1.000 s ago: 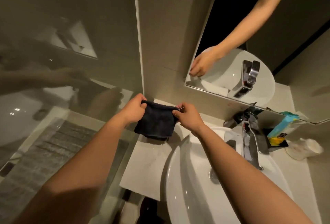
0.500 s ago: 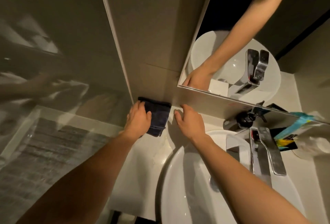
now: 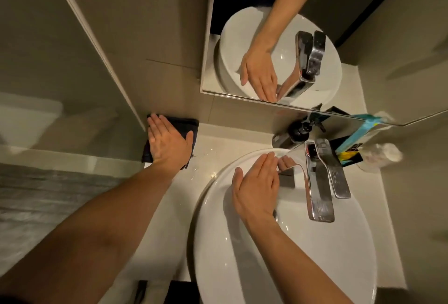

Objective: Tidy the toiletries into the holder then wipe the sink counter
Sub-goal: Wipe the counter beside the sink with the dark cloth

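Now the left hand (image 3: pixel 167 143) is lying flat, fingers together and thumb out, pressing a dark cloth (image 3: pixel 188 125) onto the pale counter (image 3: pixel 213 143) in the back corner against the wall. The right hand (image 3: pixel 257 182) is hovering open, gripping nothing, over the far rim of the white basin (image 3: pixel 242 267), just beside the chrome tap (image 3: pixel 320 182). Behind the tap, a black holder (image 3: pixel 349 156) is carrying a blue-and-yellow tube (image 3: pixel 358 131), with a dark pump bottle (image 3: pixel 299 131) nearby.
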The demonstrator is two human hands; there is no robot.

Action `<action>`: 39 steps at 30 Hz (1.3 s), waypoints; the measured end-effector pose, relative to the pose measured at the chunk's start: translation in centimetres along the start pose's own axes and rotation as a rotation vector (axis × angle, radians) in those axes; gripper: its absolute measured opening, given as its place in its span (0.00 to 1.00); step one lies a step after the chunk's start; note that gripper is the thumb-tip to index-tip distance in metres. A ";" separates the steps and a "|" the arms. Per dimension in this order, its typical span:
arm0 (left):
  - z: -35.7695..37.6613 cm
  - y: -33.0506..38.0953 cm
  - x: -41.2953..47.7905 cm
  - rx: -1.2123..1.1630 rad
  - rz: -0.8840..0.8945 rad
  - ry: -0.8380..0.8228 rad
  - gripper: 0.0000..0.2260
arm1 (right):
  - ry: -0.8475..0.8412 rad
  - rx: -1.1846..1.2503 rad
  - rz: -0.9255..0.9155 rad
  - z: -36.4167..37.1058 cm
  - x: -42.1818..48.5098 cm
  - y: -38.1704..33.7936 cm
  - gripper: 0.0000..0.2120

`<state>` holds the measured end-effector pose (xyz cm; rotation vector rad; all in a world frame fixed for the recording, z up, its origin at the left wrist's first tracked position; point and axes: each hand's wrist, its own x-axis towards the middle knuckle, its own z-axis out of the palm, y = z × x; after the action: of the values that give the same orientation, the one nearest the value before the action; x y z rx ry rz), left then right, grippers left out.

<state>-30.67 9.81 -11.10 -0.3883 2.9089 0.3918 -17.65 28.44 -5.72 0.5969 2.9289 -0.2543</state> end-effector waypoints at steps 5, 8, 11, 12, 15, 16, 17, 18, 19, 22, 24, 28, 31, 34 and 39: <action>1.1 -0.4 -0.3 0.071 -0.019 0.028 0.44 | 0.031 0.008 0.043 0.7 0.2 -0.6 0.39; 1.3 -0.5 -0.2 0.071 -0.018 0.031 0.44 | 0.054 0.002 0.042 1.2 0.2 -0.5 0.39; 1.1 -0.7 -0.5 0.069 -0.025 0.009 0.43 | 0.080 -0.006 0.037 1.4 0.2 -0.4 0.39; 1.0 -0.8 -0.7 0.069 -0.027 0.008 0.43 | 0.087 -0.008 0.036 1.5 0.2 -0.4 0.39; 1.0 -1.3 -1.7 0.070 -0.029 0.008 0.41 | 0.113 -0.020 0.035 1.8 0.2 -0.3 0.39; 1.1 -1.6 -2.2 0.073 -0.030 0.012 0.41 | 0.116 -0.022 0.033 1.8 0.2 -0.3 0.39; 1.2 -2.0 -2.7 0.079 -0.031 0.019 0.41 | 0.114 -0.021 0.030 1.8 0.2 -0.3 0.39; 1.3 -2.4 -3.3 0.087 -0.032 0.025 0.41 | 0.109 -0.018 0.026 1.8 0.2 -0.3 0.39; 1.5 -2.8 -3.9 0.096 -0.034 0.032 0.41 | 0.103 -0.013 0.024 1.8 0.2 -0.2 0.39; 1.9 -3.9 -5.9 0.112 -0.040 0.041 0.41 | 0.106 0.011 0.010 1.7 0.2 -0.1 0.39; 1.9 -4.5 -7.4 0.116 -0.048 0.036 0.41 | 0.119 0.021 0.000 1.7 0.1 0.0 0.39; 2.2 -5.8 -10.6 0.111 -0.066 0.043 0.41 | 0.121 0.037 -0.016 1.8 0.1 0.2 0.40; 2.6 -6.9 -13.0 0.130 -0.080 0.045 0.40 | 0.148 0.039 -0.023 1.8 0.0 0.3 0.40; 2.9 -7.9 -15.4 0.134 -0.095 0.037 0.39 | 0.169 0.050 -0.025 1.9 0.0 0.3 0.40; 3.1 -9.6 -19.4 0.131 -0.129 0.037 0.39 | 0.184 0.064 -0.015 2.4 0.2 0.4 0.41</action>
<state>-9.13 6.21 -12.23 -0.5643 2.9041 0.1754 -17.41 28.40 -8.13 0.6397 3.1133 -0.3111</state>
